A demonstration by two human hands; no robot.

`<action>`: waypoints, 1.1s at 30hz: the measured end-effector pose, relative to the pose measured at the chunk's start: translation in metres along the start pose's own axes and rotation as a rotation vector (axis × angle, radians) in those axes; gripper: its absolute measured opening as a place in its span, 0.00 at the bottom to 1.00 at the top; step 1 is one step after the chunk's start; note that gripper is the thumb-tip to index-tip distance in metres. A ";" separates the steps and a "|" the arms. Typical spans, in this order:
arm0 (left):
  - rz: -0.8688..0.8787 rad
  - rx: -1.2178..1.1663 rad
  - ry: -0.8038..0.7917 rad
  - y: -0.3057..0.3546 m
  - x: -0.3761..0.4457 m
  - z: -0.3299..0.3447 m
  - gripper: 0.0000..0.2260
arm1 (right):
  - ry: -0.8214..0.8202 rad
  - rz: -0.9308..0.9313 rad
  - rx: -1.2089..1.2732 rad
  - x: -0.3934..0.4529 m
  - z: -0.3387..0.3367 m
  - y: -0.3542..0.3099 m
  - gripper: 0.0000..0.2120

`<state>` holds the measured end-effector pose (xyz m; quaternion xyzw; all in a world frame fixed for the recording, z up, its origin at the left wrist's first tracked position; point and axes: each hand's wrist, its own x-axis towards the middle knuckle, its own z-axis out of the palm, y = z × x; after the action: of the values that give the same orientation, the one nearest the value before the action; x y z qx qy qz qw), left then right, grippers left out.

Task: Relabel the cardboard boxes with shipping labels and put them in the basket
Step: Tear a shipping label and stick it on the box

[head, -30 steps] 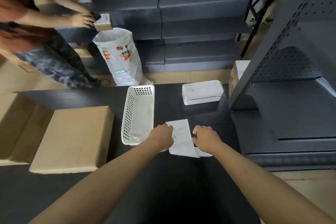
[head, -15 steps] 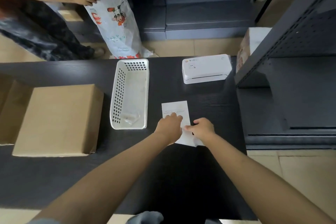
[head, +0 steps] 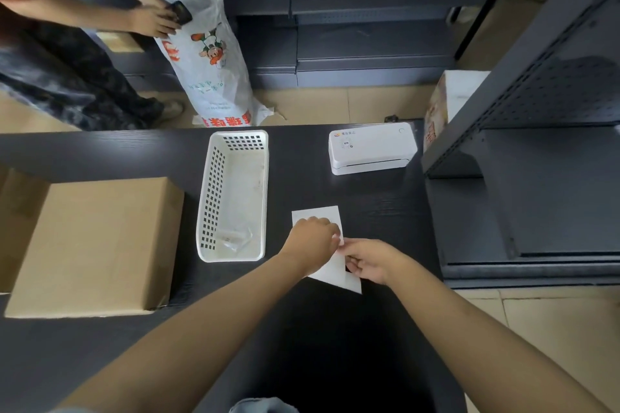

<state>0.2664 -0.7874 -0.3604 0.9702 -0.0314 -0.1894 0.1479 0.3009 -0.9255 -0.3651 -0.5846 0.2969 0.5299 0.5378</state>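
My left hand [head: 313, 241] is curled on top of the white paper shipping label [head: 330, 265], which lies on the black table [head: 335, 345], and my right hand [head: 370, 260] sits right next to it and pinches the label's edge. The white plastic basket with little square holes [head: 214, 198] stands just left of the label. The big brown cardboard box [head: 97, 245] sits farther left, and a white label printer [head: 372, 147] sits at the back.
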 end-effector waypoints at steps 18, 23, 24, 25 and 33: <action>-0.041 -0.122 -0.021 -0.002 -0.002 -0.013 0.14 | 0.124 -0.227 -0.168 -0.010 0.001 0.005 0.12; -0.002 -0.034 -0.020 0.000 -0.002 -0.017 0.14 | 0.129 -0.239 -0.134 -0.010 0.003 0.010 0.13; 0.003 -0.031 -0.018 0.000 -0.002 -0.018 0.14 | 0.122 -0.244 -0.122 -0.011 0.003 0.011 0.13; 0.004 -0.041 -0.014 0.000 -0.002 -0.019 0.14 | 0.118 -0.247 -0.123 -0.011 0.003 0.011 0.13; 0.015 -0.165 -0.076 -0.008 -0.005 -0.021 0.14 | 0.105 -0.256 -0.172 -0.017 -0.001 0.013 0.09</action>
<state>0.2698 -0.7730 -0.3425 0.9466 -0.0285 -0.2271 0.2273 0.2852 -0.9331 -0.3533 -0.6885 0.2013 0.4494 0.5325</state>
